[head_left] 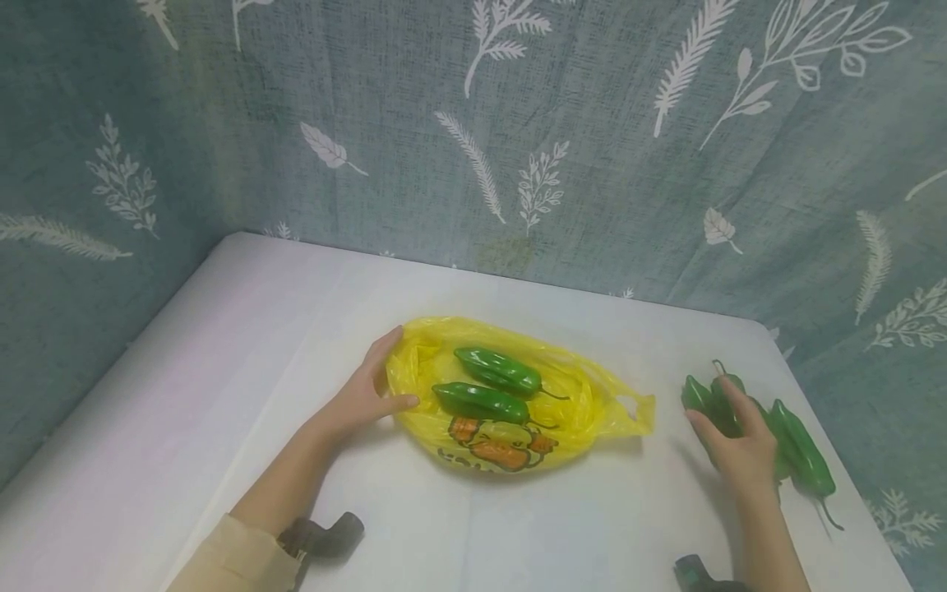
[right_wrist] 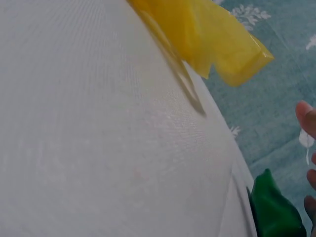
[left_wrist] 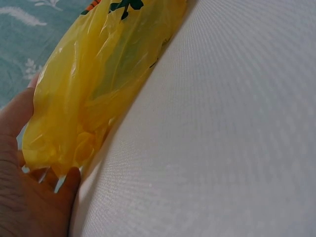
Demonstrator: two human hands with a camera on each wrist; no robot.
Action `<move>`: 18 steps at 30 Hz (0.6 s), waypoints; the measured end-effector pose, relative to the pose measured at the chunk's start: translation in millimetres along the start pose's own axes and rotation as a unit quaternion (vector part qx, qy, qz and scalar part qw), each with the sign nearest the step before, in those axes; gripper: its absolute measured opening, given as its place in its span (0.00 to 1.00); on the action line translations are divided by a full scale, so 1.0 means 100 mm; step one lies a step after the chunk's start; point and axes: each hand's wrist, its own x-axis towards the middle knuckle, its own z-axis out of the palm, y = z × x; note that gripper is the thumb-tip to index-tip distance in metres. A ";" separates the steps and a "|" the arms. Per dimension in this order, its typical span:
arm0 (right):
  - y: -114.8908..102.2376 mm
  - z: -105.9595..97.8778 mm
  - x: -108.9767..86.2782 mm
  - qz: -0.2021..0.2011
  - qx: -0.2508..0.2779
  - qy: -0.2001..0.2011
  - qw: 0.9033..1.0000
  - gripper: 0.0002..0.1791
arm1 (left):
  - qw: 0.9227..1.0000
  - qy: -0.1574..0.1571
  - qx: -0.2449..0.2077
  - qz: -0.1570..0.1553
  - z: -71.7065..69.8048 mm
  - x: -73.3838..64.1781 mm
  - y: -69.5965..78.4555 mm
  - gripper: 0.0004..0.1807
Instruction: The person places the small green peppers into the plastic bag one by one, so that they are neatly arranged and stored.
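Note:
A yellow plastic bag [head_left: 429,423] with a printed vegetable picture lies on its side in the head view. Two long green peppers, a rear one [head_left: 499,370] and a front one [head_left: 479,402], show at it with stems pointing right. My left hand [head_left: 361,404] grips the bag's left end, thumb at the front and fingers behind. At the right, my right hand [head_left: 746,448] is over several green peppers [head_left: 697,396], thumb and fingers spread apart. In the right wrist view its thumb [right_wrist: 307,117] is apart from a pepper [right_wrist: 274,212].
One long pepper [head_left: 805,450] lies near the right edge of the white table [head_left: 562,534]. A blue-green curtain [head_left: 414,148] with white leaf prints hangs behind the table and along its sides. The bag's handle [head_left: 636,411] extends to the right.

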 end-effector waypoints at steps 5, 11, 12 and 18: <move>0.06 -0.01 0.01 0.034 -0.002 0.000 0.999 0.40 | 1.000 -0.001 0.001 0.003 0.01 0.00 0.01 0.56; 0.09 -0.01 0.02 0.033 -0.022 -0.009 0.999 0.42 | 1.000 -0.001 0.004 0.001 0.00 -0.01 0.01 0.56; 0.10 -0.01 0.02 0.033 -0.025 -0.010 0.999 0.42 | 1.000 -0.001 0.004 0.001 0.00 -0.01 0.01 0.56; 0.14 0.00 0.05 0.047 -0.067 -0.035 0.996 0.43 | 1.000 -0.002 0.005 0.002 0.00 0.00 0.01 0.56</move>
